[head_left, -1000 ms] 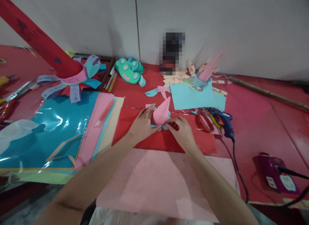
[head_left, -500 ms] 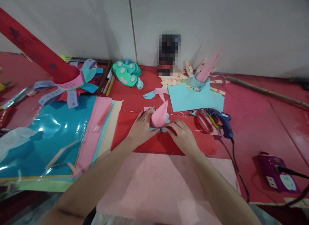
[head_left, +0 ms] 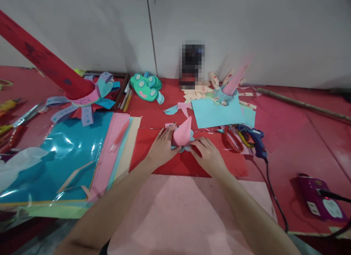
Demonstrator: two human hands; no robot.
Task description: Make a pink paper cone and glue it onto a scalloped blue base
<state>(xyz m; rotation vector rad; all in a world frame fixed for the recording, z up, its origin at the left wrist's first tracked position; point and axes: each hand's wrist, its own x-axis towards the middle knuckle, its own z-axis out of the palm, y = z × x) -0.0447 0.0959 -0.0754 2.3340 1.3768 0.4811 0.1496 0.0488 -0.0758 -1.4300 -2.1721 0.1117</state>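
A pink paper cone (head_left: 183,132) stands with its tip up on a light-blue scalloped paper base (head_left: 184,149), over a red sheet (head_left: 175,165). My left hand (head_left: 163,143) is closed around the cone's left side, its thumb at the blue base. From the right, my right hand (head_left: 206,152) pinches the edge of the blue base with thumb and fingers. A pale pink sheet (head_left: 178,211) lies in front, under my forearms. Small pink and blue paper scraps (head_left: 171,109) lie just behind the cone.
At right lie red-handled scissors (head_left: 232,140), a blue glue gun (head_left: 256,138) with its cord, and a purple power outlet box (head_left: 319,198). A finished-looking pink cone on a blue base (head_left: 231,87) stands behind. Left are a red paper tube (head_left: 49,61), green frog cut-outs (head_left: 146,87) and plastic-wrapped blue sheets (head_left: 74,145).
The view has shifted slightly, so everything sits a little lower and further right. Both hands keep their places on the cone and its base.
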